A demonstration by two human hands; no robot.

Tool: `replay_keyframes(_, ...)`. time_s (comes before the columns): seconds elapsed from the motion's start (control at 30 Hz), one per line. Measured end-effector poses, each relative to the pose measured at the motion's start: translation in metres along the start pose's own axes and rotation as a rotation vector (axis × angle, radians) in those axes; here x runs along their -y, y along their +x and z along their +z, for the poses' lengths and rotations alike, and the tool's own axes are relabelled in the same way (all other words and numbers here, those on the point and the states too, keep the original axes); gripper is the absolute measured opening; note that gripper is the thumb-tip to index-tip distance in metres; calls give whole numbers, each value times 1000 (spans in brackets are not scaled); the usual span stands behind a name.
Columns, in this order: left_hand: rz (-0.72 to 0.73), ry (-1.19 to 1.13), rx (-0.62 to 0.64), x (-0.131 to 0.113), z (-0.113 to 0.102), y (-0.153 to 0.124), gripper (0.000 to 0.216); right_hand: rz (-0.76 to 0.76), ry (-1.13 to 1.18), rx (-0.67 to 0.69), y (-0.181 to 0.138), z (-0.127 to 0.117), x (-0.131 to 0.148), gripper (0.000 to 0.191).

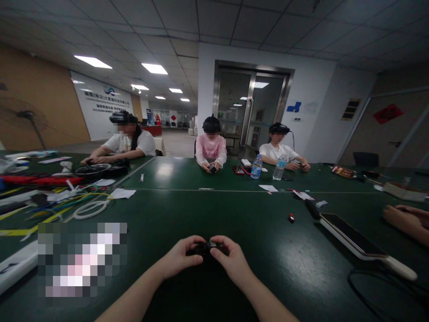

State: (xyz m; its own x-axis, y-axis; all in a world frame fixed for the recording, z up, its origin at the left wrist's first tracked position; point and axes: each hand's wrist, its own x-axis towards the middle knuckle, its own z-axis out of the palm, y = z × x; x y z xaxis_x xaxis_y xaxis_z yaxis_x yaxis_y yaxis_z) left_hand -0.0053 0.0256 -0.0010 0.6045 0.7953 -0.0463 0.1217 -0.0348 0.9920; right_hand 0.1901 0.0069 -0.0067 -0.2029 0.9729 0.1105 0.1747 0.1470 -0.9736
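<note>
Just above the green table (150, 232), near its front middle, my left hand (182, 258) and my right hand (231, 259) meet at a small black object (202, 248). Fingers and thumb of my left hand are closed around its left side. My right hand pinches its right end, where a small metallic part (212, 244) shows. Its exact kind is too dark and small to make out. Most of its lower side is hidden by my fingers.
Cables (92, 208), papers and tools crowd the left side. On the right lie a small red item (291, 218), a white-handled device with a dark screen (351, 235) and a black cord (355, 286). Water bottles (256, 167) stand farther back. A co-worker's hands (407, 219) are at right; several people sit opposite.
</note>
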Motion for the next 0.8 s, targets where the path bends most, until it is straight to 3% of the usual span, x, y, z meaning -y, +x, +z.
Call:
replay_keyframes(0.17,19,62,8,-7,3,-2,38,-78,-176,60,-2,3,0,20)
replay_keyframes(0.47,-25,119,5,-4,4,-1,36,-50,-225,163,-5,-4,9,16)
replay_keyframes(0.8,-20,98,15,-2,1,-2,36,-44,-244,180,-9,-5,15,20)
